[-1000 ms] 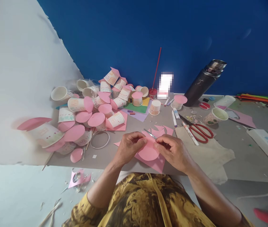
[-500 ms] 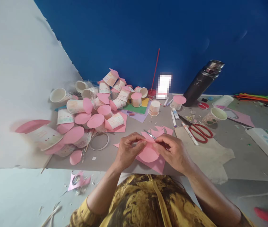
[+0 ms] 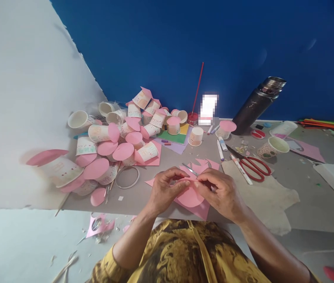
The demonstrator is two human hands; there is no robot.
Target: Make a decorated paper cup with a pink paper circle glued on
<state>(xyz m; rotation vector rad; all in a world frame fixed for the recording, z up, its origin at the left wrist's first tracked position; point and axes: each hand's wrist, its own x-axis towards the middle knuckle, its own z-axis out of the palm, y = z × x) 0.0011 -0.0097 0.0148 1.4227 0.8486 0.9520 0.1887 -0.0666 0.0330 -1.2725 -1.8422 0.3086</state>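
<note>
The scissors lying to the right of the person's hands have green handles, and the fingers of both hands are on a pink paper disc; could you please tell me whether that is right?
Not quite: the scissors have red handles, not green, as the head view shows. They do lie to the right, and the left hand and right hand are on the pink paper disc.

No Readable Lettering

The marks on the long white marker with thin print (image 3: 241, 169) are too small to read. The blue panel on the white plastic power strip (image 3: 332, 182) is blurred. Teal marks on a white paper cup (image 3: 85, 146) cannot be made out as letters. The bright white upright rectangle (image 3: 208, 109) is pixelated.
</note>
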